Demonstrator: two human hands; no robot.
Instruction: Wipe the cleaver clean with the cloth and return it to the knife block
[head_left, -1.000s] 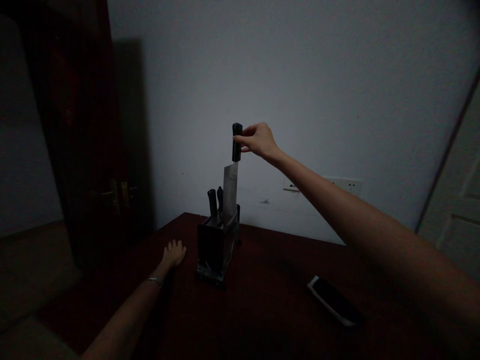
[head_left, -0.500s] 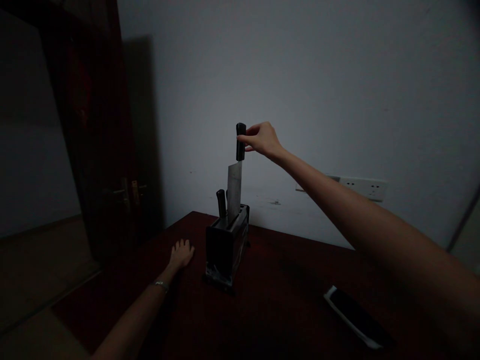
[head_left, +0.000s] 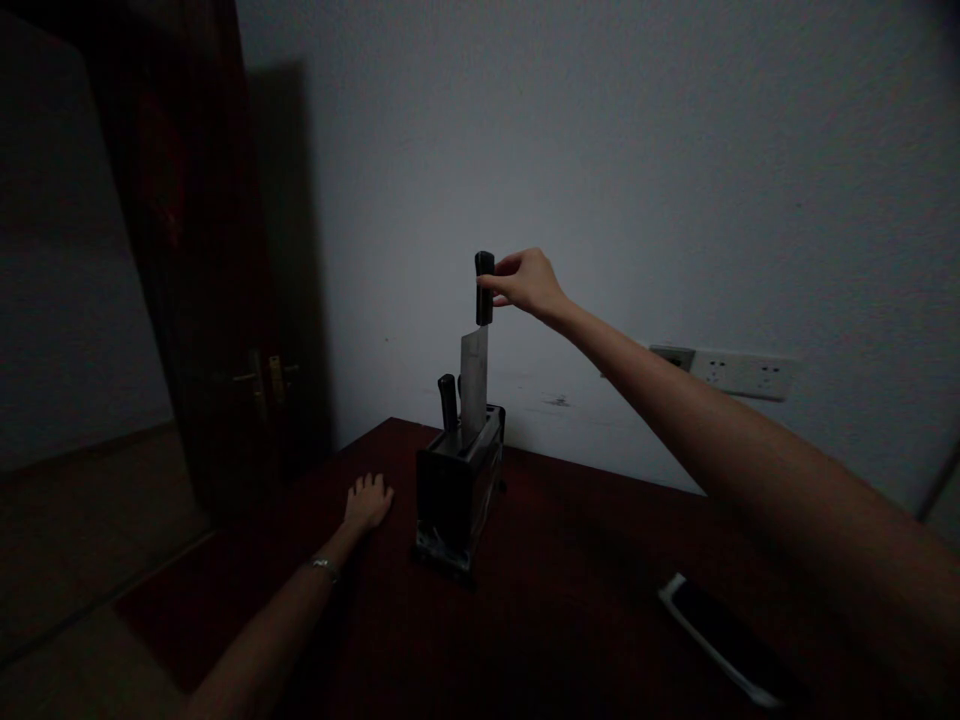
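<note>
My right hand (head_left: 529,283) pinches the black handle of a broad-bladed kitchen knife (head_left: 474,385). The blade points down, its lower end hidden inside a dark knife block (head_left: 444,505) on the table. Another black-handled knife (head_left: 448,402) stands in the block just left of the blade, with part of a further handle behind it. To the left of the block, my left hand (head_left: 368,502) lies flat on the tabletop, fingers spread, holding nothing and apart from the block.
The dark red table (head_left: 555,620) meets a pale wall with socket plates (head_left: 742,374). A dark object with a pale edge (head_left: 720,640) lies at the table's right front. Left of the table stands a dark door with a metal handle (head_left: 259,378).
The view has shifted slightly, so everything sits a little further right. The knife looks marginally lower in the block, still in my right hand. My left hand stays flat.
</note>
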